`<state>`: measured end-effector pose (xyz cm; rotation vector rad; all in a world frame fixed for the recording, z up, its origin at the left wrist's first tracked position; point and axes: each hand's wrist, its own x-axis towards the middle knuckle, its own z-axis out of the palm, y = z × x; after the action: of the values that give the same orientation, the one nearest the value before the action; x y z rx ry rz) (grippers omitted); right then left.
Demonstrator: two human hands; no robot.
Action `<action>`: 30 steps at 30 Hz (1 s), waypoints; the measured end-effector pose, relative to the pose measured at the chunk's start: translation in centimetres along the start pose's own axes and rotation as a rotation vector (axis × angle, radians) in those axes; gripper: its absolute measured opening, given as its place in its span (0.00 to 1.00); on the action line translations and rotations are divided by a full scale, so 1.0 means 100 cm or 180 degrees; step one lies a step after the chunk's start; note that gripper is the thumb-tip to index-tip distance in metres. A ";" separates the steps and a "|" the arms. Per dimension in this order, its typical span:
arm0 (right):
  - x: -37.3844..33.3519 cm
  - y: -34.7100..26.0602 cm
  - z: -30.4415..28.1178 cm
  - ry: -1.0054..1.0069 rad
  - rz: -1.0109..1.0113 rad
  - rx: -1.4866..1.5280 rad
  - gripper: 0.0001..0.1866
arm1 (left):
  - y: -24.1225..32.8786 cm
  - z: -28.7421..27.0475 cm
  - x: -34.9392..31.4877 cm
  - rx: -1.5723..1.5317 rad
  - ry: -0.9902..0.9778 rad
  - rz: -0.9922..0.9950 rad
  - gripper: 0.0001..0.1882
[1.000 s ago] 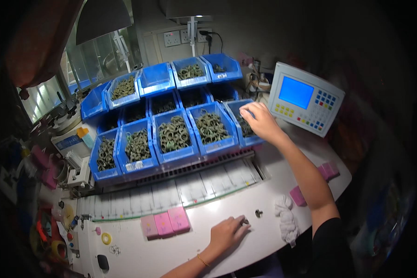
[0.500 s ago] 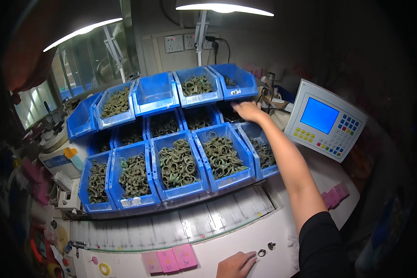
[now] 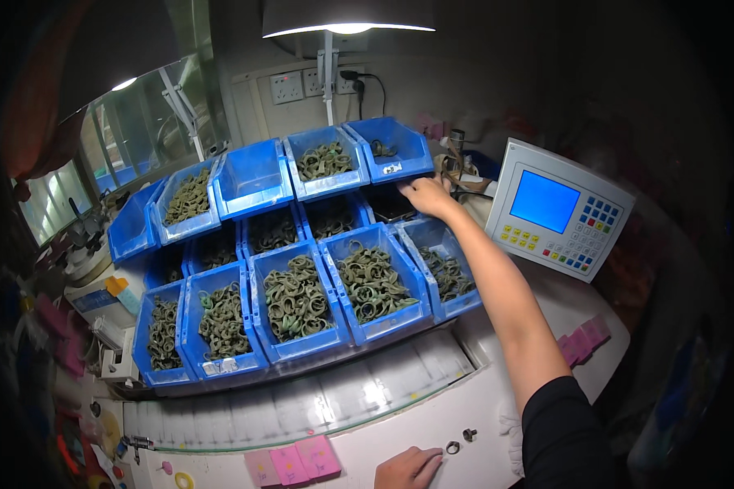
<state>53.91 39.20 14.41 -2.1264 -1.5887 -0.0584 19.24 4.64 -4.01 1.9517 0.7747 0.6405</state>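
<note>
My right hand (image 3: 424,196) reaches far back into the dark middle-row blue bin (image 3: 391,208) under the top right bin (image 3: 387,147); its fingers are hidden, so any hold cannot be told. My left hand (image 3: 408,469) rests on the white table at the bottom edge, fingers curled, next to two small metal rings (image 3: 453,447). Blue bins (image 3: 298,297) full of dull green-brown rings stand in three tiers in front of me.
A grey control box (image 3: 559,208) with a blue screen and keypad stands at the right. Pink blocks (image 3: 294,463) lie by the left hand, more (image 3: 583,341) at the right. A lamp (image 3: 347,20) hangs above. Wall sockets (image 3: 302,81) sit behind the bins.
The view has tilted up and moved closer. My right hand went from the front right bin back to the upper right bins. My left hand stays on the table by the small rings.
</note>
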 end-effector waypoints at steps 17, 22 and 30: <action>-0.010 0.020 -0.011 -0.0242 -0.0103 0.0177 0.24 | 0.002 -0.005 0.002 0.0463 0.0120 0.0472 0.06; -0.008 0.015 -0.006 -0.0289 -0.0103 0.0069 0.26 | 0.007 -0.006 0.002 0.0621 0.0140 0.0708 0.07; -0.010 0.014 -0.003 -0.0282 -0.0002 0.0041 0.26 | 0.004 -0.004 0.002 0.0560 0.0195 0.0668 0.08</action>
<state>54.99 37.89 13.86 -2.1458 -1.6352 0.0463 19.15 4.86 -3.46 2.2031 0.6879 0.7826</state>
